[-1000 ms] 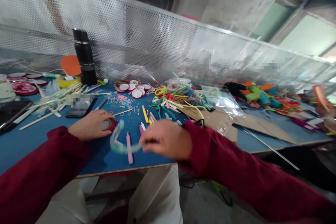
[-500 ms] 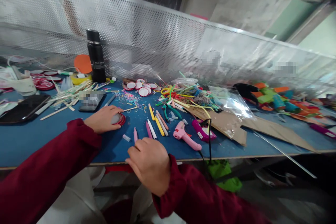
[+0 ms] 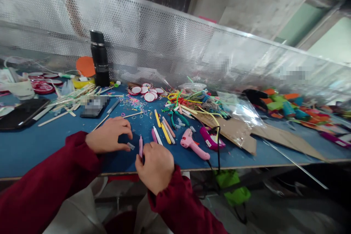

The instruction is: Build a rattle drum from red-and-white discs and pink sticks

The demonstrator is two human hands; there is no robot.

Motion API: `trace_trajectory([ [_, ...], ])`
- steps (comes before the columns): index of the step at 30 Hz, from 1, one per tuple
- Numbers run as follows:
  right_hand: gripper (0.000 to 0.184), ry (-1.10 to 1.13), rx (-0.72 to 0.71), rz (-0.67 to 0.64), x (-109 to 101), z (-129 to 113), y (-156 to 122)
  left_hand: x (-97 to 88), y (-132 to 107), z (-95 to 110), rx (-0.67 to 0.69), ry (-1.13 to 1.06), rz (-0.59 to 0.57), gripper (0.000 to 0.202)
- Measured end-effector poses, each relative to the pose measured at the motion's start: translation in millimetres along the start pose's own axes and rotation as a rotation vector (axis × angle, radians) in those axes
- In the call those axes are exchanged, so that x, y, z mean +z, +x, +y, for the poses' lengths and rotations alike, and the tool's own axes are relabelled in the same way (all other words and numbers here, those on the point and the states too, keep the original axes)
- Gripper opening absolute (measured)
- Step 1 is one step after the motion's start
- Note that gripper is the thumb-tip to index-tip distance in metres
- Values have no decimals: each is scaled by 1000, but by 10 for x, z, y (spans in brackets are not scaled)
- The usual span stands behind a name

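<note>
My right hand (image 3: 156,166) is closed around a light purple marker (image 3: 140,146), whose tip points up and away from me. To its left, my left hand (image 3: 109,135) hovers low over the blue table with fingers curved and a gap between thumb and index finger. A small clear cap (image 3: 131,146) lies right by the left thumb tip; whether they touch I cannot tell. Just beyond the right hand lie a magenta marker (image 3: 154,135), a white marker (image 3: 158,136), and yellow markers, one a yellow marker (image 3: 166,134) beside pinkish ones.
A pink glue gun (image 3: 194,145) and a purple device (image 3: 211,138) lie to the right. Behind are pliers (image 3: 175,117), tangled cords, small coloured loops (image 3: 133,101) and red-rimmed discs (image 3: 149,97). A black bottle (image 3: 100,58), phone (image 3: 94,106) and wooden sticks (image 3: 56,118) are left.
My left hand has moved nearer to me, to the clear cap, and the red-rimmed discs at its fingers are no longer visible. The right hand has shifted slightly, still gripping the marker.
</note>
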State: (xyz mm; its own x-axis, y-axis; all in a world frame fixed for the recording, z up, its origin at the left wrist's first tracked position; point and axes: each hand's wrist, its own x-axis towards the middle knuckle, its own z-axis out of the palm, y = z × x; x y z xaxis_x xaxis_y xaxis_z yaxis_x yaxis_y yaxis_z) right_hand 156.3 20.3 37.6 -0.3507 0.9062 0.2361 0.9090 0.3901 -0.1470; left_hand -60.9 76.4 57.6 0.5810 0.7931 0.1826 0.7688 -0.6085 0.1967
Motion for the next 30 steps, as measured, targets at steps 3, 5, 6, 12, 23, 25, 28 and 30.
trace_trajectory([
  [3, 18, -8, 47, -29, -28, -10, 22, 76, -20, 61, 11, -8, -5, 25],
  [5, 19, -17, 69, -51, -41, -19, 37, 99, -19, 65, 30, -16, -2, 23],
  [6, 19, -24, 74, -61, -45, -24, 45, 102, -14, 62, 33, -16, 1, 23],
  [12, 20, -64, 120, -62, -34, 15, 111, 122, 67, 53, -16, 37, 47, 24],
  [23, 18, -114, 204, -11, -53, 382, 165, 293, 609, 444, -15, 192, 88, 11],
  [25, 18, -128, 220, -13, -71, 435, 171, 320, 720, 516, -17, 222, 96, 12],
  [28, 18, -134, 243, -12, -113, 497, 168, 331, 817, 576, -23, 261, 137, 12],
  [30, 22, -122, 255, 14, -173, 545, 157, 297, 803, 568, -50, 262, 174, 17],
])
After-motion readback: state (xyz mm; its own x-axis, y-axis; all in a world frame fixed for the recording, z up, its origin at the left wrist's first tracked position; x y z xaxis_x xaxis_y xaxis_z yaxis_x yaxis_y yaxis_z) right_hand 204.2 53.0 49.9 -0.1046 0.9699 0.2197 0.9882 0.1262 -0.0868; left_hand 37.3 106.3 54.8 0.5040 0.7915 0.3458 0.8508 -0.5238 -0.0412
